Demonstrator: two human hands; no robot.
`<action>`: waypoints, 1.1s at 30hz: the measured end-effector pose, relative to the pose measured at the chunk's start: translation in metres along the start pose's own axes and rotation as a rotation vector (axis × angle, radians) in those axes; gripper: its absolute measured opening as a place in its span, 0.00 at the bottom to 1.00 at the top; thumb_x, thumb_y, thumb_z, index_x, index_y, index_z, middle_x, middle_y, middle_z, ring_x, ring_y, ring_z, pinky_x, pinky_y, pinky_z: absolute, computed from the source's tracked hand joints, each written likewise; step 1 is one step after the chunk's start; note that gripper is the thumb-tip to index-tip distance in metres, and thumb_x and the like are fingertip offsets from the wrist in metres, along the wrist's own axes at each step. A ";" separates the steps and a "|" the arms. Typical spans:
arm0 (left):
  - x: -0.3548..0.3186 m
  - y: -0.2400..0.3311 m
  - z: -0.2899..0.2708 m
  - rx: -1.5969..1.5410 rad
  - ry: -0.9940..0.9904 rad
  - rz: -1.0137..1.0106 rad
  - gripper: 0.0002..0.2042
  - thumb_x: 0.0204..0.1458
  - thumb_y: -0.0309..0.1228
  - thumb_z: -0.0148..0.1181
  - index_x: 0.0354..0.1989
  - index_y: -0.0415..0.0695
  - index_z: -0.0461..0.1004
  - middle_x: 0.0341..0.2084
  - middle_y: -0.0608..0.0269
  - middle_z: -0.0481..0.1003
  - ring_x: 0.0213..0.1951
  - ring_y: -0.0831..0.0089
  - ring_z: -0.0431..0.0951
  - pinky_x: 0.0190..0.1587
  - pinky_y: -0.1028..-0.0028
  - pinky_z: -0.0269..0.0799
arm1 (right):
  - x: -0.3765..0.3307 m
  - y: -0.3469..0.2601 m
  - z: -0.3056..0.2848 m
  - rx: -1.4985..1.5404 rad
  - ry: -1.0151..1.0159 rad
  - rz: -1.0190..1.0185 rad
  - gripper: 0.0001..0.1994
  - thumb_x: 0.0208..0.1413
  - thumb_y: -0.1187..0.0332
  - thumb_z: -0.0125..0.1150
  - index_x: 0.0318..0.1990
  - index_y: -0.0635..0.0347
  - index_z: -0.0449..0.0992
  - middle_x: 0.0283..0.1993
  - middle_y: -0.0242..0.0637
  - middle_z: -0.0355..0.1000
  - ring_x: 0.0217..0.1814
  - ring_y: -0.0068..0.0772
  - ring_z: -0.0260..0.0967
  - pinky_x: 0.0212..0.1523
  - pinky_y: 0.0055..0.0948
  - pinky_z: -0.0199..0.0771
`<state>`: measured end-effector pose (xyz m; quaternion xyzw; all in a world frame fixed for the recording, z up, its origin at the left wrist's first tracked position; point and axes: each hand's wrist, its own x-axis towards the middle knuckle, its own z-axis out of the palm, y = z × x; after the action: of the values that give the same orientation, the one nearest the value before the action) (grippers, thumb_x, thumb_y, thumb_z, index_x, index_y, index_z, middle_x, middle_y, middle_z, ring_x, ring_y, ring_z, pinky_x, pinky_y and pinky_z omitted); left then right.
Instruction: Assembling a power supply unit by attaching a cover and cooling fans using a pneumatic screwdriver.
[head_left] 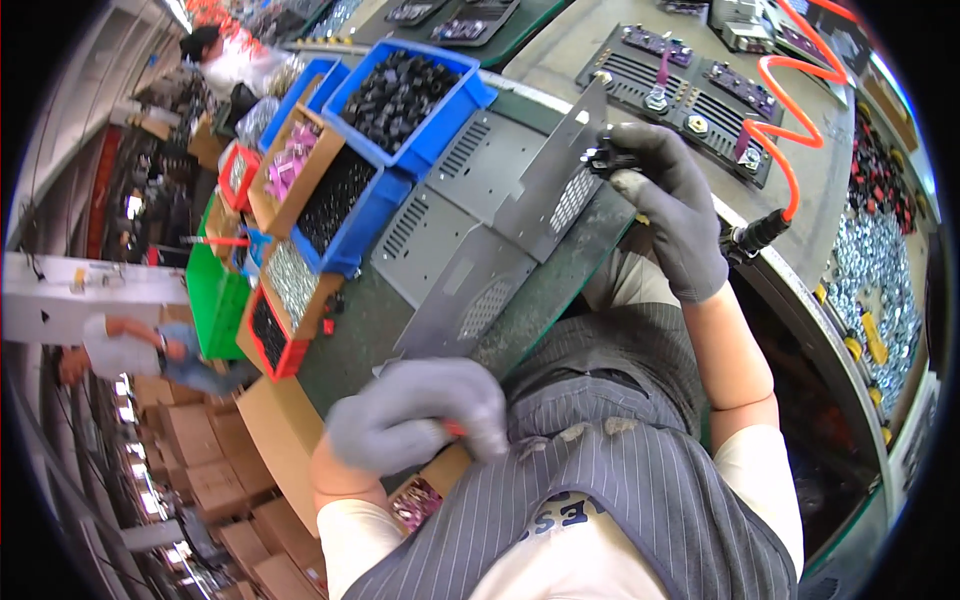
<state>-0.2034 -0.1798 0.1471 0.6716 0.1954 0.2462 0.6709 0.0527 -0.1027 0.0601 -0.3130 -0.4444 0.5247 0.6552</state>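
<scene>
Right hand point(668, 205): your fingers pinch a black part point(607, 160) against the grey panel point(545, 195)
Left hand point(420, 412): closed on the panel's near end
Around: blue bin point(450, 130) at ten o'clock; orange coiled hose point(785, 120) at two

Grey gloves on both hands; grey perforated metal panel point(520, 215); blue bin point(445, 135); orange coiled hose point(790, 120).

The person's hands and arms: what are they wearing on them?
Both the left hand and the right hand wear snug grey knit work gloves that end at the wrist. Above the gloves the forearms are bare. Short pale sleeves cover the upper arms, under a dark grey pinstriped apron. No watch or jewellery shows.
</scene>
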 end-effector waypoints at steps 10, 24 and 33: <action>0.117 0.037 -0.052 1.388 0.324 -0.136 0.11 0.47 0.34 0.57 0.34 0.40 0.74 0.30 0.57 0.73 0.31 0.65 0.73 0.37 0.72 0.69 | 0.032 0.011 0.002 0.031 -0.069 0.135 0.14 0.49 0.71 0.62 0.40 0.67 0.66 0.25 0.32 0.68 0.23 0.18 0.66 0.22 0.16 0.68; 0.167 0.007 -0.034 1.778 0.183 -0.223 0.15 0.52 0.44 0.51 0.29 0.45 0.73 0.21 0.54 0.71 0.26 0.54 0.73 0.27 0.59 0.67 | 0.054 0.011 -0.017 -0.426 -0.119 -0.313 0.25 0.46 0.71 0.59 0.54 0.63 0.62 0.38 0.35 0.67 0.40 0.26 0.65 0.45 0.26 0.66; 0.180 0.008 -0.048 1.788 0.201 -0.296 0.17 0.52 0.43 0.48 0.23 0.43 0.74 0.20 0.53 0.74 0.27 0.55 0.75 0.29 0.59 0.70 | 0.078 -0.004 -0.015 -0.547 -0.291 -0.176 0.21 0.44 0.72 0.60 0.49 0.64 0.67 0.39 0.37 0.68 0.44 0.25 0.64 0.48 0.25 0.64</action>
<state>-0.0877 -0.0349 0.1666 0.8847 0.4554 -0.0283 -0.0953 0.0717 -0.0275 0.0771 -0.3597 -0.6834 0.3660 0.5193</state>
